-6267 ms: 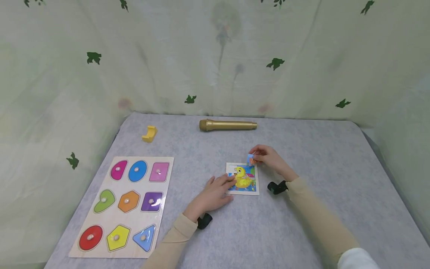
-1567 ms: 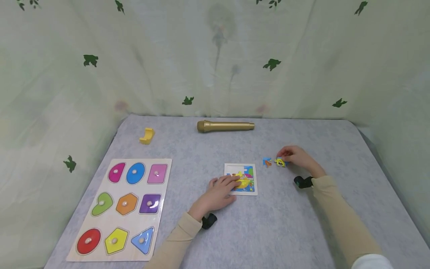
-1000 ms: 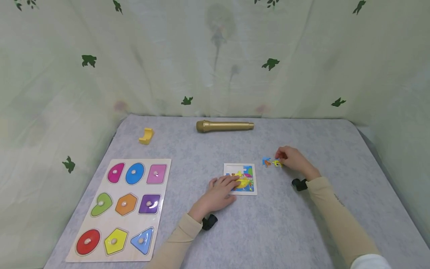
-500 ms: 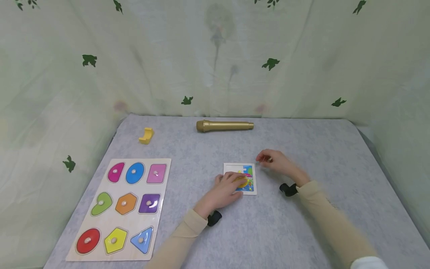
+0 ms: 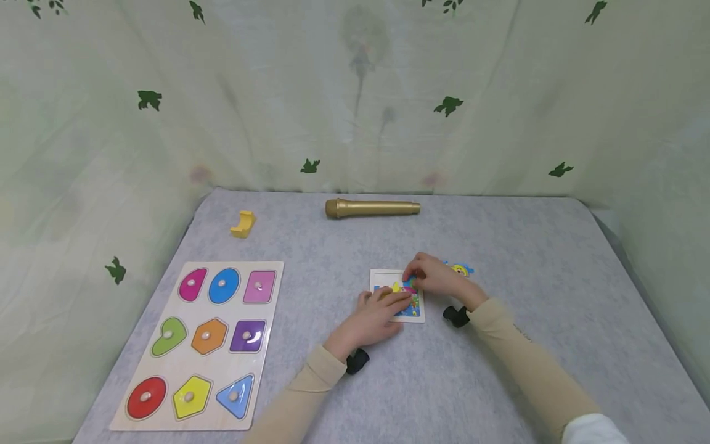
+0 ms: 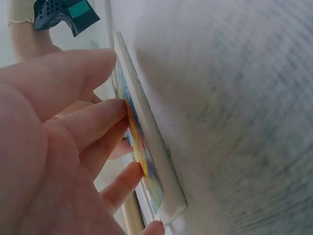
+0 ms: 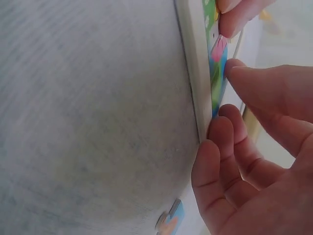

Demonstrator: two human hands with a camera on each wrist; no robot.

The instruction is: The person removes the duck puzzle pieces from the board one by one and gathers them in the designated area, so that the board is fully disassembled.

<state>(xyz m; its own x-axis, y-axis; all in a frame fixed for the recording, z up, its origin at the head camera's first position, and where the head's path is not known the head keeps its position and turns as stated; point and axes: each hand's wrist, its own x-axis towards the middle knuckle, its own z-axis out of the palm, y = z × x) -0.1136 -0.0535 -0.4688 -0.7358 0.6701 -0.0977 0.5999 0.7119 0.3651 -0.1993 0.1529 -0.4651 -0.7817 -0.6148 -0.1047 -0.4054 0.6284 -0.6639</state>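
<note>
A small jigsaw puzzle in a white tray (image 5: 384, 272) lies flat at the middle of the table, its top left part bare of pieces. My left hand (image 5: 367, 322) rests on it, fairly straight fingers pressing on the yellow duck picture. My right hand (image 5: 438, 275) is at the tray's top right corner, thumb and index finger seeming to pinch a blue and green puzzle piece (image 7: 216, 93) still lying in the tray. Its other fingers curl by the tray's edge. Loose yellow and blue puzzle pieces (image 5: 460, 269) lie just beyond the right hand, partly hidden by it.
A wooden shape board (image 5: 183, 364) with several knobbed coloured shapes lies at the left. A gold microphone (image 5: 374, 208) lies near the back edge. Left of that sits a yellow curved block (image 5: 243, 224). The grey cloth-covered table (image 5: 527, 246) extends to the right.
Two puzzle pieces have come out of the tray and been set down to its right. My right hand has returned leftward to the tray's corner. My left hand has shifted slightly right.
</note>
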